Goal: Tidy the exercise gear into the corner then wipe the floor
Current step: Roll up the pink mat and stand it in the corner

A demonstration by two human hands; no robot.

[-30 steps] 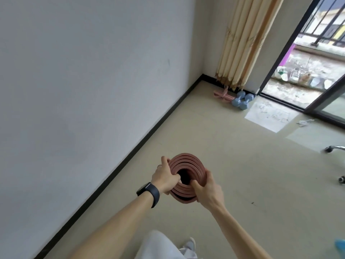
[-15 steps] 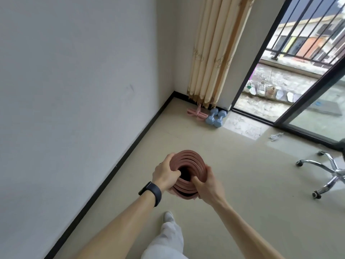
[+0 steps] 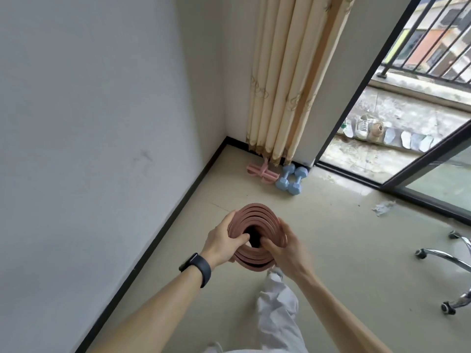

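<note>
Left hand [image 3: 221, 244] and right hand [image 3: 283, 250] both gripping rolled pink mat [image 3: 265, 220] between them, thumbs hooked into its core, farther off at my 12 o'clock I see blue dumbbells [image 3: 290, 178] beside pink exercise piece [image 3: 260, 171], in the corner under curtain [image 3: 285, 85]

Both bare forearms reach forward and converge in front of the body. The left grip [image 3: 223, 242] and right grip [image 3: 284, 249] clasp a rolled mat [image 3: 254, 217] from either side, thumbs seemingly hooked into its hollow end. A dark watch [image 3: 196, 270] bands the left wrist.
</note>
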